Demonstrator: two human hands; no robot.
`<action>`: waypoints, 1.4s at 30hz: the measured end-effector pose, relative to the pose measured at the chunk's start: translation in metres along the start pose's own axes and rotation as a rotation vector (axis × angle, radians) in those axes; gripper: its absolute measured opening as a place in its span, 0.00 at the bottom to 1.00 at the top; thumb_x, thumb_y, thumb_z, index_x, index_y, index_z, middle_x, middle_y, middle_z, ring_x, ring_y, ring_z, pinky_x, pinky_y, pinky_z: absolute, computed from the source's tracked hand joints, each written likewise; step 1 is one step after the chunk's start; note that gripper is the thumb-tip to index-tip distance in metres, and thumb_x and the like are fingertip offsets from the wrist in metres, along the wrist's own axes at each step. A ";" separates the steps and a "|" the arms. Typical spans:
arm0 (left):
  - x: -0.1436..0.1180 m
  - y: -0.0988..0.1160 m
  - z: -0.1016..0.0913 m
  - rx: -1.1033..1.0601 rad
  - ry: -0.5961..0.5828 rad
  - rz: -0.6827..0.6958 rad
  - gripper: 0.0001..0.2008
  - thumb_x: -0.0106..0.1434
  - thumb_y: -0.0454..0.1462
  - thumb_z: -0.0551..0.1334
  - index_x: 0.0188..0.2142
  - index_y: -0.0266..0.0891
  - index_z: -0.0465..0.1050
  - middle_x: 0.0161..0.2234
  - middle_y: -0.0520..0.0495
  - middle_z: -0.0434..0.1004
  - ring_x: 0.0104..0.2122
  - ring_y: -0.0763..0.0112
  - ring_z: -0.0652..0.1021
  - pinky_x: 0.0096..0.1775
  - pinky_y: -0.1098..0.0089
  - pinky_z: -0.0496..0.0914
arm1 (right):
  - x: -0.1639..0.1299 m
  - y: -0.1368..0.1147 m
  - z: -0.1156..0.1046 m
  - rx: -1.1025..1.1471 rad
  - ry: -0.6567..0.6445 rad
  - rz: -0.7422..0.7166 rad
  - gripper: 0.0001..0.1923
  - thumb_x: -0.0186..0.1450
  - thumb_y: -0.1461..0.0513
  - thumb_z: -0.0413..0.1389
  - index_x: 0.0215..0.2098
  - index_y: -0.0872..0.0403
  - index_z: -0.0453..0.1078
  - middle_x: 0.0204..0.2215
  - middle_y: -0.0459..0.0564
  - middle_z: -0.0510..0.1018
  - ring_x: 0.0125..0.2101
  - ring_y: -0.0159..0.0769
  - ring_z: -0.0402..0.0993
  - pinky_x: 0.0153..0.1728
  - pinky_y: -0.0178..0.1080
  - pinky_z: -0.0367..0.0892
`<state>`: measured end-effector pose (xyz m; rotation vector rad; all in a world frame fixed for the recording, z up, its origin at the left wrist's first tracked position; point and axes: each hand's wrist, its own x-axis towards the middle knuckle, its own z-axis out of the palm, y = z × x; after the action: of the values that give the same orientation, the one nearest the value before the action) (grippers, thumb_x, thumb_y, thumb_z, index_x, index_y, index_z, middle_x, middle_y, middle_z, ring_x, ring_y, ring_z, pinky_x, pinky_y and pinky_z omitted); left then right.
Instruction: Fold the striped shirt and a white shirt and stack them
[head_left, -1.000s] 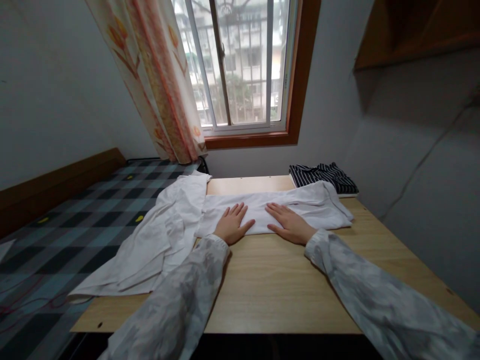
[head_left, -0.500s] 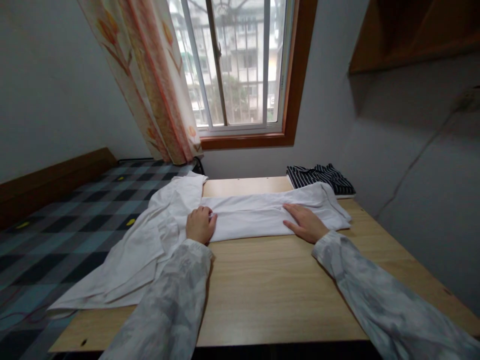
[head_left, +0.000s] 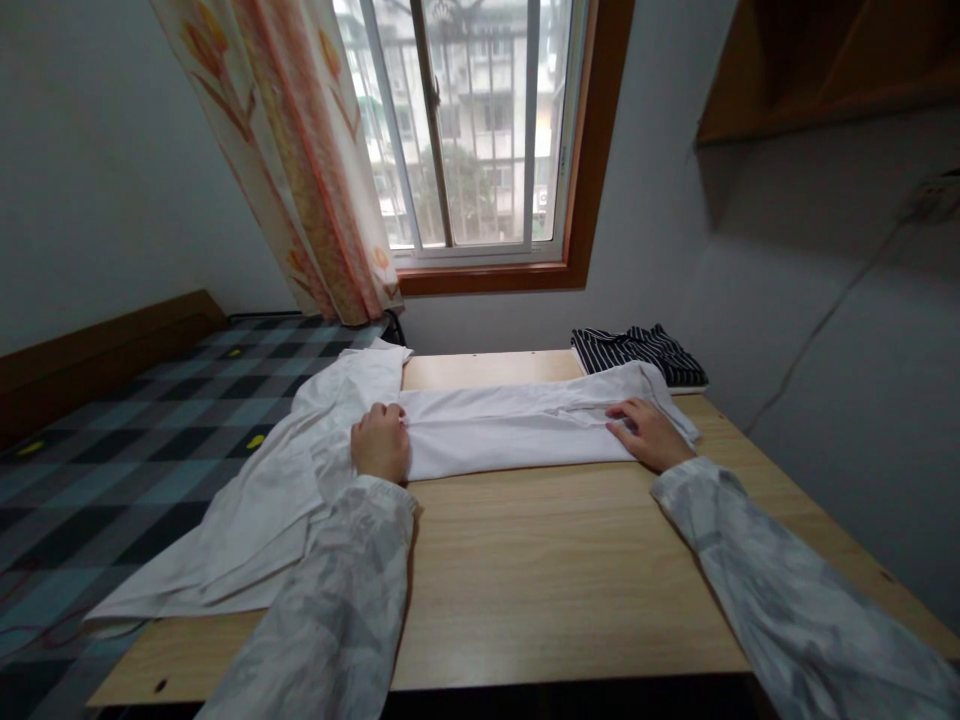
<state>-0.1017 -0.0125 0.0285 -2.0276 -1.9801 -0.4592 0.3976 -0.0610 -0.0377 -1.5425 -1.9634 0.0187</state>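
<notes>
A white garment lies across the table, its right part a long flat folded strip and its left part spread loosely toward the bed. Where the strip meets the looser cloth, my left hand presses down with fingers curled on the fabric. My right hand rests near the strip's right end, thumb and fingers apart on the cloth. Small wrinkles show just left of its fingertips.
Behind the strip's right end sits a folded black-and-white striped garment on the wooden table. A bed with a checked cover adjoins on the left. Ahead are a curtain and a window; a shelf hangs upper right.
My right hand has slid right along the white strip toward its end. My left hand has shifted slightly left, its fingers more tucked in. The striped garment stays put.
</notes>
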 end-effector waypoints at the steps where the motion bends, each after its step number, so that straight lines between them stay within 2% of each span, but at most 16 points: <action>1: 0.000 0.000 -0.003 -0.003 0.035 -0.001 0.17 0.73 0.34 0.55 0.55 0.38 0.78 0.55 0.33 0.77 0.53 0.45 0.78 0.52 0.52 0.69 | 0.000 -0.001 -0.001 -0.024 0.009 0.006 0.12 0.73 0.54 0.57 0.47 0.50 0.78 0.46 0.58 0.82 0.46 0.52 0.77 0.54 0.53 0.73; 3: 0.000 0.005 -0.007 -0.043 0.104 0.041 0.18 0.74 0.33 0.54 0.57 0.38 0.77 0.57 0.33 0.75 0.55 0.45 0.76 0.56 0.51 0.68 | 0.001 -0.008 -0.004 -0.075 0.043 0.017 0.11 0.73 0.55 0.57 0.47 0.51 0.78 0.45 0.59 0.82 0.47 0.54 0.77 0.55 0.54 0.72; 6: -0.006 0.024 -0.006 -0.192 0.145 0.258 0.19 0.77 0.37 0.53 0.61 0.38 0.74 0.65 0.35 0.72 0.63 0.48 0.73 0.66 0.52 0.64 | 0.004 -0.026 -0.005 -0.113 0.107 0.006 0.14 0.74 0.56 0.55 0.51 0.52 0.78 0.50 0.62 0.81 0.53 0.58 0.76 0.59 0.56 0.70; 8: -0.012 0.039 0.001 -0.286 0.082 0.436 0.23 0.79 0.43 0.54 0.67 0.39 0.70 0.72 0.36 0.67 0.70 0.50 0.68 0.72 0.52 0.59 | 0.004 -0.039 -0.001 -0.090 0.107 -0.059 0.20 0.76 0.55 0.53 0.60 0.53 0.76 0.59 0.63 0.79 0.60 0.59 0.73 0.65 0.57 0.67; 10: -0.017 0.049 0.012 -0.312 -0.062 0.535 0.28 0.79 0.48 0.54 0.72 0.39 0.66 0.77 0.37 0.61 0.75 0.51 0.63 0.75 0.51 0.55 | 0.003 -0.048 0.006 -0.057 0.031 -0.149 0.27 0.78 0.52 0.52 0.70 0.52 0.69 0.70 0.60 0.72 0.69 0.57 0.66 0.71 0.58 0.61; 13: -0.020 0.051 0.028 -0.242 -0.265 0.474 0.33 0.80 0.52 0.51 0.76 0.39 0.62 0.79 0.39 0.58 0.78 0.52 0.59 0.76 0.49 0.52 | -0.001 -0.050 0.018 -0.078 -0.157 -0.191 0.34 0.79 0.47 0.48 0.79 0.49 0.59 0.78 0.57 0.61 0.78 0.54 0.54 0.76 0.61 0.53; 15: -0.019 0.046 0.032 -0.167 -0.310 0.387 0.35 0.80 0.55 0.48 0.78 0.40 0.59 0.80 0.40 0.55 0.79 0.52 0.57 0.77 0.48 0.50 | -0.002 -0.046 0.025 -0.119 -0.245 -0.154 0.36 0.80 0.45 0.45 0.80 0.49 0.57 0.79 0.57 0.58 0.79 0.53 0.51 0.76 0.60 0.52; 18: -0.018 0.037 0.032 -0.079 -0.310 0.289 0.38 0.80 0.57 0.46 0.79 0.36 0.57 0.80 0.39 0.52 0.79 0.50 0.56 0.77 0.48 0.50 | -0.004 -0.036 0.026 -0.158 -0.291 -0.116 0.37 0.80 0.42 0.43 0.81 0.48 0.55 0.80 0.55 0.55 0.79 0.52 0.50 0.77 0.60 0.52; 22: -0.016 0.031 0.031 -0.003 -0.281 0.178 0.41 0.79 0.58 0.46 0.78 0.30 0.57 0.79 0.33 0.53 0.78 0.48 0.58 0.77 0.47 0.50 | -0.009 -0.017 0.016 -0.185 -0.310 -0.061 0.38 0.80 0.42 0.42 0.82 0.48 0.54 0.80 0.54 0.54 0.79 0.53 0.50 0.77 0.61 0.52; 27: -0.016 0.029 0.033 0.024 -0.247 0.118 0.42 0.78 0.58 0.46 0.77 0.29 0.60 0.78 0.31 0.56 0.77 0.49 0.60 0.77 0.46 0.49 | -0.022 0.000 0.001 -0.198 -0.297 0.022 0.38 0.79 0.43 0.43 0.81 0.48 0.56 0.80 0.54 0.57 0.79 0.53 0.52 0.77 0.61 0.52; 31: -0.014 0.027 0.037 0.017 -0.207 0.095 0.41 0.78 0.58 0.47 0.76 0.31 0.63 0.77 0.30 0.59 0.77 0.48 0.62 0.76 0.45 0.49 | -0.025 -0.003 -0.009 -0.167 -0.195 0.031 0.34 0.79 0.45 0.46 0.77 0.48 0.64 0.75 0.55 0.68 0.75 0.54 0.62 0.75 0.61 0.56; 33: -0.013 0.026 0.037 0.015 -0.195 0.085 0.41 0.77 0.58 0.47 0.75 0.31 0.64 0.77 0.30 0.60 0.76 0.47 0.62 0.76 0.44 0.49 | -0.021 -0.001 -0.013 -0.151 -0.059 0.012 0.31 0.78 0.46 0.49 0.73 0.50 0.69 0.70 0.58 0.74 0.71 0.56 0.67 0.73 0.59 0.59; 35: -0.012 0.024 0.036 0.016 -0.183 0.077 0.40 0.77 0.58 0.48 0.74 0.32 0.65 0.76 0.30 0.61 0.76 0.45 0.62 0.75 0.43 0.50 | -0.015 0.008 -0.016 -0.133 0.124 0.054 0.31 0.76 0.47 0.52 0.70 0.52 0.70 0.68 0.62 0.75 0.69 0.59 0.69 0.72 0.59 0.61; 38: -0.012 0.022 0.032 0.022 -0.158 0.061 0.39 0.77 0.57 0.49 0.72 0.32 0.68 0.75 0.29 0.63 0.76 0.43 0.62 0.74 0.43 0.52 | -0.007 0.034 -0.013 -0.037 0.328 0.307 0.37 0.71 0.43 0.54 0.70 0.57 0.68 0.66 0.69 0.75 0.65 0.62 0.72 0.68 0.60 0.65; 40: -0.012 0.021 0.030 0.024 -0.142 0.050 0.38 0.77 0.57 0.50 0.71 0.31 0.70 0.75 0.28 0.64 0.75 0.42 0.63 0.74 0.44 0.53 | -0.004 0.050 -0.010 0.073 0.349 0.487 0.44 0.68 0.40 0.56 0.71 0.60 0.66 0.63 0.72 0.77 0.62 0.62 0.75 0.64 0.57 0.69; 42: -0.011 0.021 0.028 0.028 -0.129 0.048 0.37 0.77 0.56 0.51 0.70 0.31 0.71 0.74 0.27 0.65 0.74 0.42 0.64 0.74 0.44 0.53 | -0.002 0.059 -0.009 0.153 0.318 0.573 0.47 0.67 0.38 0.58 0.73 0.60 0.65 0.61 0.70 0.79 0.58 0.59 0.79 0.61 0.54 0.72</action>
<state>-0.0801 -0.0121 -0.0015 -2.1316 -1.9929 -0.2946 0.4533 -0.0477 -0.0542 -1.8232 -1.2058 0.1485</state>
